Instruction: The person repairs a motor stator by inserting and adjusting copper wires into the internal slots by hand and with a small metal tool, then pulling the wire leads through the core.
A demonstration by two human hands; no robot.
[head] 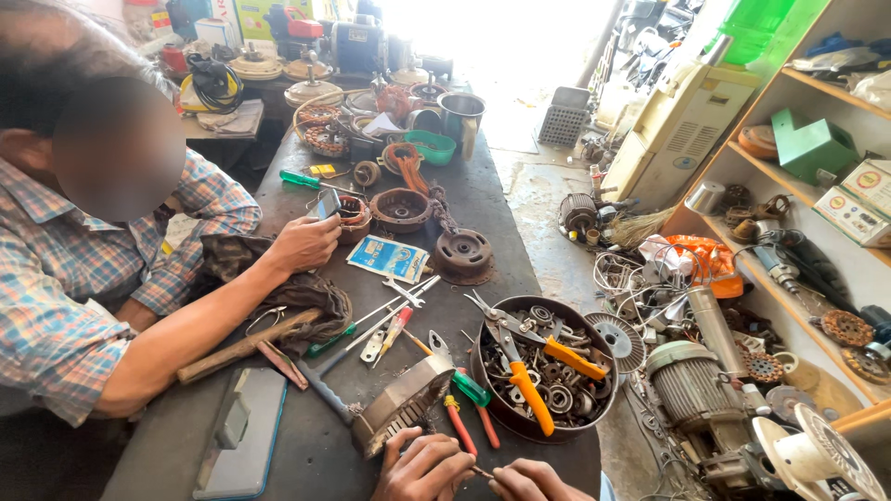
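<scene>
Below, at the near worktop edge: left hand with fingers curled, resting against the lower end of a finned metal motor part; whether gripped or merely touched cannot be told. Right hand just beside it, fingers bent; a thin metal piece between the two hands, touching both. True grasp on the piece cannot be told, fingertips partly cut off by the frame edge.

Motor part: tilted, lying on the dark worktop, near edge, left of a round metal bowl.

Count of nearby items:
- One round bowl, filled with bearings and washers; number too many to tell.
- One pair of orange-handled pliers lying across the bowl.
- One wooden-handled hammer, left of centre.
- One blue-edged phone, flat, near left corner.
- One blue packet, mid-worktop.
- One green-handled screwdriver, far side.

Separate person seated at left in a checked shirt: one hand closed around a small copper-wound coil.
</scene>
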